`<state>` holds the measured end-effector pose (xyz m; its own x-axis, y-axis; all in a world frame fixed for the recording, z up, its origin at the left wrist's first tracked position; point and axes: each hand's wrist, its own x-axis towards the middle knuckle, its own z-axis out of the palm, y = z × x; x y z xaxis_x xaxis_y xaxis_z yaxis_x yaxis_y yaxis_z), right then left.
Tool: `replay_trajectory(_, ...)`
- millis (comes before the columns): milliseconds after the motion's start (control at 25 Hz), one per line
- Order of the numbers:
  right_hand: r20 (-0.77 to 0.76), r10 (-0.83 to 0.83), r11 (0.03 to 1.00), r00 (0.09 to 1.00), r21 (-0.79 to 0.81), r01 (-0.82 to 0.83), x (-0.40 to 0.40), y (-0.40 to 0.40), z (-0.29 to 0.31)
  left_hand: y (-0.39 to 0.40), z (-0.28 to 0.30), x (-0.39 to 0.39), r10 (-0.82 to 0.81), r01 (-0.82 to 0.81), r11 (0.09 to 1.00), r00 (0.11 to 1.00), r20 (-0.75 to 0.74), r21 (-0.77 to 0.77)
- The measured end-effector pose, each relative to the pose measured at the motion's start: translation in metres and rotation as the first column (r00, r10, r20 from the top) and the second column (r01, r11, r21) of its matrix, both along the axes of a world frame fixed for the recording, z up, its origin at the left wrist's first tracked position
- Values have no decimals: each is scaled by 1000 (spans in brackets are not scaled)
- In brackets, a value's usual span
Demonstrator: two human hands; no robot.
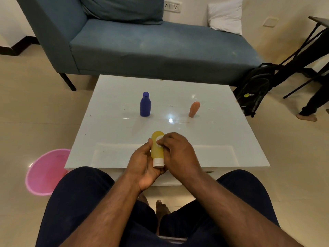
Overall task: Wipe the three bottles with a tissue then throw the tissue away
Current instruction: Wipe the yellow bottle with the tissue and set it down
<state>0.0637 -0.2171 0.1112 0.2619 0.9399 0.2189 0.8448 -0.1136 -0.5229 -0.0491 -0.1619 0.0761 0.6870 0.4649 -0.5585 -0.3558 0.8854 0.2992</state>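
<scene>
Most of the tissue (pixel 159 141) is buried under the right hand (pixel 178 154), only a small white wad pokes out, so no telling how it's folded. The yellow bottle (pixel 157 150) has its back side covered by the left hand (pixel 142 166), whose fingers wrap out of sight behind it. The pink bin (pixel 45 172) is partly blocked by the counter (pixel 222 139) corner and a knee. The backpack (pixel 254 90) logo is too small to read. Someone at far right is cut off by the edge, just a leg and bare foot (pixel 306 117).

Dark navy trousers (pixel 74 202), bare forearms, bare feet.
</scene>
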Motion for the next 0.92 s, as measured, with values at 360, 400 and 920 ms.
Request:
replay_trajectory(360, -49, -41, 999, 998, 11, 42, 1, 1, -3, 1, -1, 1, -9, 9, 1000, 1000, -1, 4)
replay_trajectory(400, -14, -12, 1000, 1000, 12, 12, -7, -2, -4, 1, -2, 0, -12, 12, 1000, 1000, -4, 10)
replay_trajectory(920, 44, 131, 991, 990, 14, -132, -14, -23, -6, 2, 2, -2, -8, 8, 1000, 999, -34, 3)
